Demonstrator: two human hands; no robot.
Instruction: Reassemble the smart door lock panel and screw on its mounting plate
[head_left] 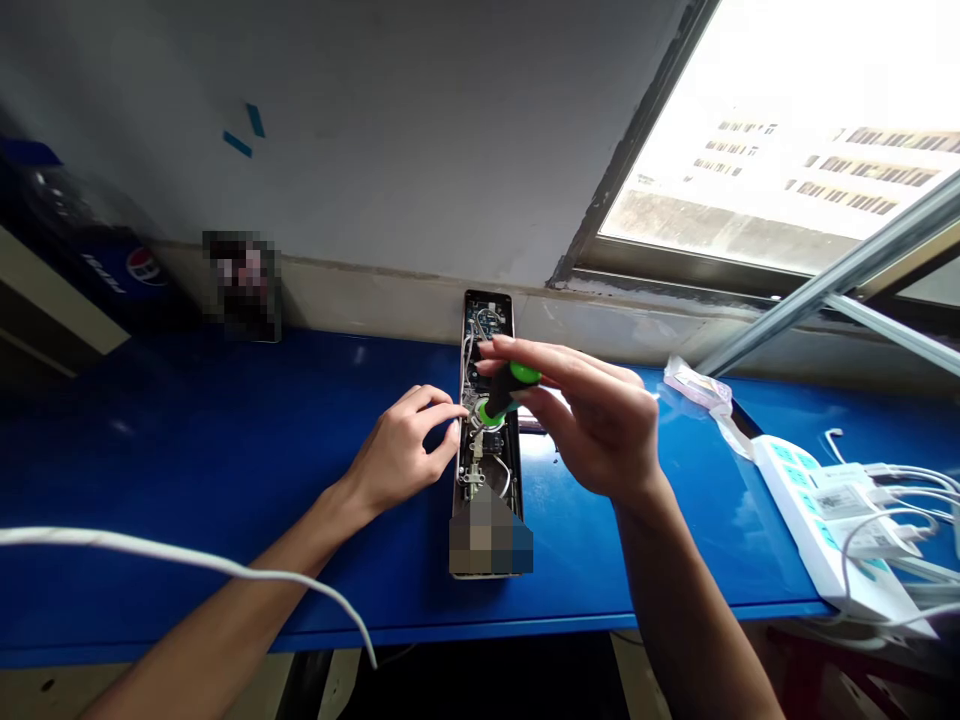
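Observation:
A long, narrow device [506,480] lies open on the blue table [315,400], with circuit boards, wires and metal parts showing inside. My right hand [592,410] holds a green and black screwdriver [502,393] between thumb and fingers, slanting down over the middle of the device. The screwdriver's tip is too small to make out. My left hand [412,440] is at the device's left edge, thumb and index finger touching or close to the rim; whether they pinch a small part cannot be seen. The near end of the device is blurred out.
A white power strip [806,510] with plugged chargers and cables lies at the right, near a small plastic packet [697,385]. A white cable [187,560] crosses above my left forearm. Behind are the wall and window; a Pepsi bottle [112,265] stands at the left.

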